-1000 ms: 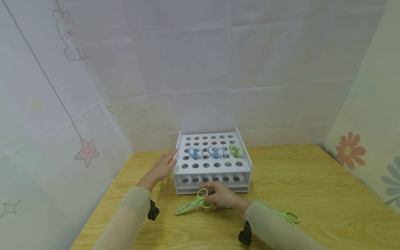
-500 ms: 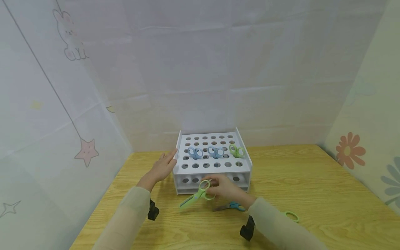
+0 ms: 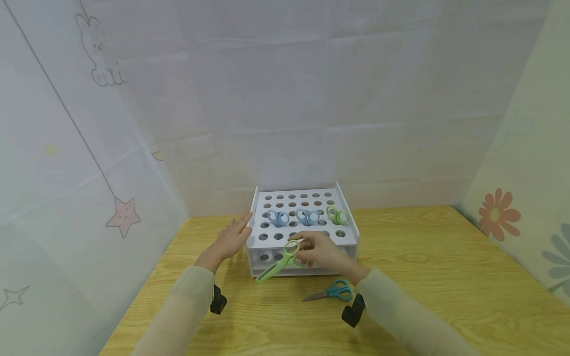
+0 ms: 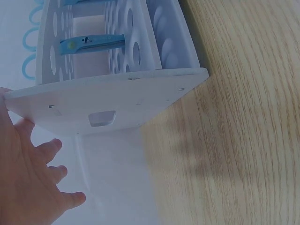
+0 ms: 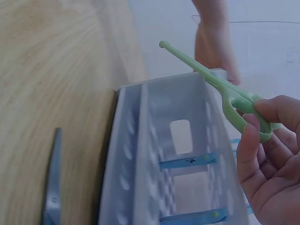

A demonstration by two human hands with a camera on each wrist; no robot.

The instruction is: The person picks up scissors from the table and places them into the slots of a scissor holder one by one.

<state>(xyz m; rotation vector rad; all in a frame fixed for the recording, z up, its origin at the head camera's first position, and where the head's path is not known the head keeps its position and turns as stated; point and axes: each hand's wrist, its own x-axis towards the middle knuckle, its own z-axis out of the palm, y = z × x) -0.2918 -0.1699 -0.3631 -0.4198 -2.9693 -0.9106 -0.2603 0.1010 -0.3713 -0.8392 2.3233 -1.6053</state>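
My right hand (image 3: 324, 254) pinches light green scissors (image 3: 279, 265) by the finger loops, in front of the white holed rack (image 3: 267, 246). Their tips point left and down in the head view; in the right wrist view the thumb and fingers close on the handle (image 5: 255, 112). My left hand (image 3: 229, 242) rests its straight fingers against the rack's left side panel (image 4: 93, 98). Several scissors hang handles-up in the rack's holes: one light blue pair (image 3: 278, 218) at left, another light blue pair (image 3: 308, 217) in the middle, a green pair (image 3: 337, 216) at right.
Grey-bladed scissors with teal handles (image 3: 339, 290) lie on the wooden table (image 3: 276, 326), in front of the rack and beneath my right forearm. A pale cloth wall (image 3: 294, 99) rises behind the table, with patterned cloths at both sides.
My right hand has raised the green scissors off the table toward the rack's front. The teal-handled scissors have come into view; another green pair is now hidden by my right sleeve. My left hand stays put.
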